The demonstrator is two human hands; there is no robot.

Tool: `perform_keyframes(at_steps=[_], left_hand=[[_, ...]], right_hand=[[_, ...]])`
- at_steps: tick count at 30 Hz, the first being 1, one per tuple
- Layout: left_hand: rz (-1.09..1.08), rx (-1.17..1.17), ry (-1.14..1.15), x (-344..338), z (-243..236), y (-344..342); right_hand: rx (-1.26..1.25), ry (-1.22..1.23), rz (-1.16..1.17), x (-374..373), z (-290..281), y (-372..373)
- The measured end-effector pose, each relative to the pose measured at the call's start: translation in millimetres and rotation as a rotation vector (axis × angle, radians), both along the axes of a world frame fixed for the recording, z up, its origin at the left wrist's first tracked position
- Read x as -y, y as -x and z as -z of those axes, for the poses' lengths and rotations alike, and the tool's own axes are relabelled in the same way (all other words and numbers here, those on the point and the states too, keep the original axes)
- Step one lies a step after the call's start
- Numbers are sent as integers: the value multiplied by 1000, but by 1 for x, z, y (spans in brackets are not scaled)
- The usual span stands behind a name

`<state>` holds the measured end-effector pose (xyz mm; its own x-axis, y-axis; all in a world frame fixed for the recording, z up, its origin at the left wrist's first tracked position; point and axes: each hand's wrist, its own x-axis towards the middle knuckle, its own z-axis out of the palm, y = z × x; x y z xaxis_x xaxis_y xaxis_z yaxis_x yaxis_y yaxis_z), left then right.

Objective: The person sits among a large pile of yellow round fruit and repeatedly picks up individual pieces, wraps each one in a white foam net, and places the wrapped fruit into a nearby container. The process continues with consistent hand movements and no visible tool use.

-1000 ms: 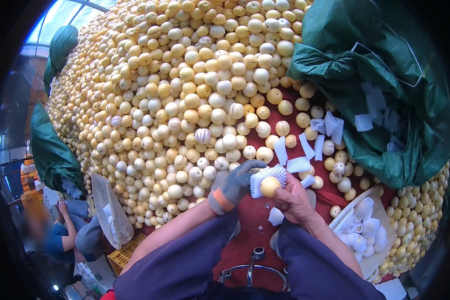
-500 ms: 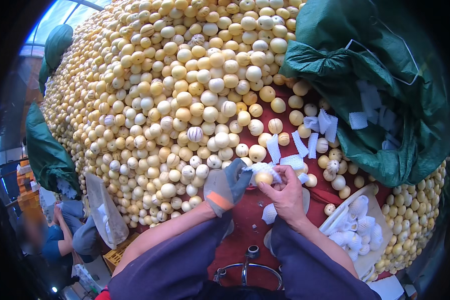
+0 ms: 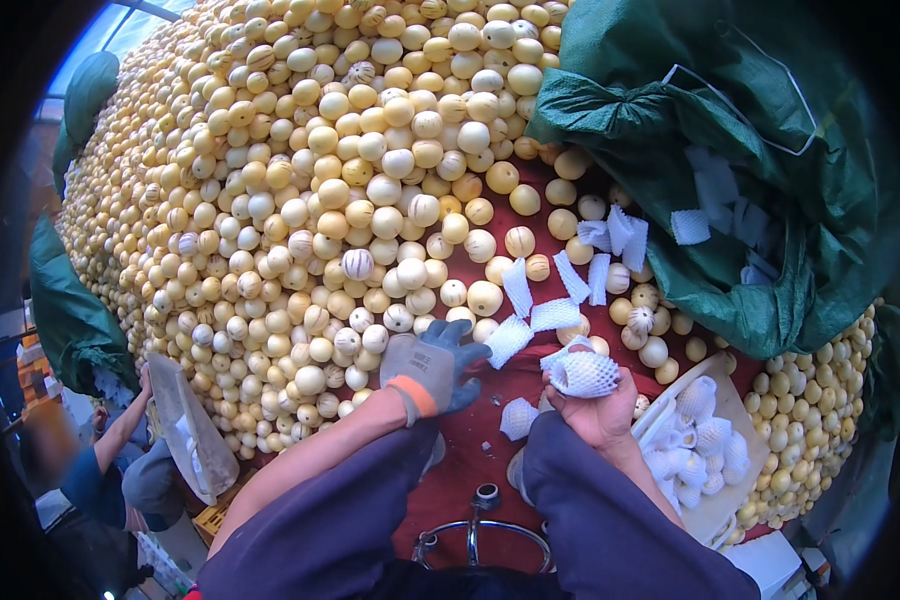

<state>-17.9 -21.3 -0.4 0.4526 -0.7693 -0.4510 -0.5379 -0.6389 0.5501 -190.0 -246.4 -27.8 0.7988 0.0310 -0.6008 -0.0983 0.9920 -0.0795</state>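
In my right hand (image 3: 600, 412) rests a pepino melon in a white foam net sleeve (image 3: 585, 373), fingers curled round it from below. The net covers nearly all of the fruit. My left hand (image 3: 432, 368), in a grey glove with an orange cuff band, is open, its fingers spread above the red cloth (image 3: 460, 450). Its fingertips reach the edge of a loose foam net sleeve (image 3: 509, 341); I cannot tell whether they touch. Another flat sleeve (image 3: 554, 314) lies just beyond, with several more behind it.
A great heap of bare pepino melons (image 3: 300, 210) rises ahead and left. At right stands a pale crate (image 3: 745, 452) holding wrapped fruit. A green sack (image 3: 660, 120) with loose sleeves lies far right. A metal ring frame (image 3: 475, 545) is near me. Another person (image 3: 110, 450) works at left.
My hands have drawn apart. The fruit, partly bare between both hands before, is now sleeved in my right hand, lower and to the right. The view has shifted slightly.
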Motion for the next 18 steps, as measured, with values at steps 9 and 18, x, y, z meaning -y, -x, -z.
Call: perform_keyframes(at_steps=[9,18], left_hand=[[224,208,138,10,73,16],[-323,-536,399,2,55,9]], right_hand=[[-167,581,-165,-5,6,-33],[-46,1675,-539,-16,-4,-44]])
